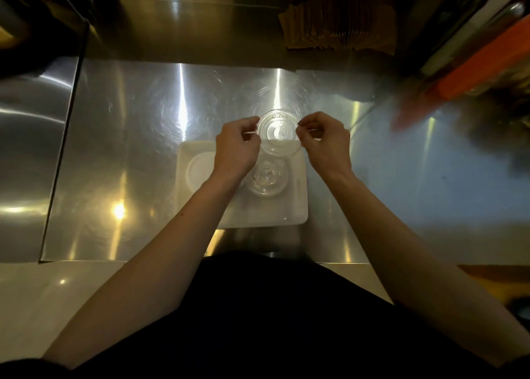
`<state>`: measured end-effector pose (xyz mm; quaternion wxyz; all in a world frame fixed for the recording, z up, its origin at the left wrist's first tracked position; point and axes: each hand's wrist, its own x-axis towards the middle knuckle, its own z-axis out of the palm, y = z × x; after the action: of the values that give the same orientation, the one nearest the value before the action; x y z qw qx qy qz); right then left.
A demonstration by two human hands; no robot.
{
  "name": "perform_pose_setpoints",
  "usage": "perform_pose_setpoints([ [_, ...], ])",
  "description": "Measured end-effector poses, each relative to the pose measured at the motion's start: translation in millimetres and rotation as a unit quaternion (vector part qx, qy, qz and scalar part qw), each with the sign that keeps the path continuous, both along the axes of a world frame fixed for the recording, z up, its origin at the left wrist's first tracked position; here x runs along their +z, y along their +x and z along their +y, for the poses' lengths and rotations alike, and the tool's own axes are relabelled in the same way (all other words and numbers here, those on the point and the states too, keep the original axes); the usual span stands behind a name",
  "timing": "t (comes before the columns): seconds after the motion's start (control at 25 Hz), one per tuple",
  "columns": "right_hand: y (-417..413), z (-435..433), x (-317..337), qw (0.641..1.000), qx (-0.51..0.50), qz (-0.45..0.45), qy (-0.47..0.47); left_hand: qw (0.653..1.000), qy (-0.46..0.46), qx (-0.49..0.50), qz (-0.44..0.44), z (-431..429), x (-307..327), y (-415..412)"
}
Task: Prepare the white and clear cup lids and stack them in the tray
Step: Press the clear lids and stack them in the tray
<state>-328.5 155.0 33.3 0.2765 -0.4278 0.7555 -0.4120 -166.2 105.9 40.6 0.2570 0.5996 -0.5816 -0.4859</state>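
Clear lid pinched at opposite rims by left hand and right hand, over the tray's far edge.

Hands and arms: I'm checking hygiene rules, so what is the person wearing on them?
Nothing visible: the left hand and right hand are ungloved, with no rings, watch or bracelets showing. Both forearms are uncovered to the elbows; dark sleeve edges appear only at the frame's bottom corners.
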Motion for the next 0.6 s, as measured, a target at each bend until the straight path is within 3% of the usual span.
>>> perform_pose_setpoints([
  [0.16,10.0,14.0,-1.0,1.0,0.003,0.009,0.024,0.998,0.05,-0.029,-0.017,18.7,1.2,13.8],
  [0.36,24.4,26.0,1.3,0.999,-0.005,0.007,0.035,0.998,0.038,-0.057,-0.011,25.9,10.7,25.9],
  [0.6,36.3,42.1,3.1,0.996,0.0,0.048,0.071,0.982,0.089,-0.141,-0.091,27.6,5.4,33.3],
])
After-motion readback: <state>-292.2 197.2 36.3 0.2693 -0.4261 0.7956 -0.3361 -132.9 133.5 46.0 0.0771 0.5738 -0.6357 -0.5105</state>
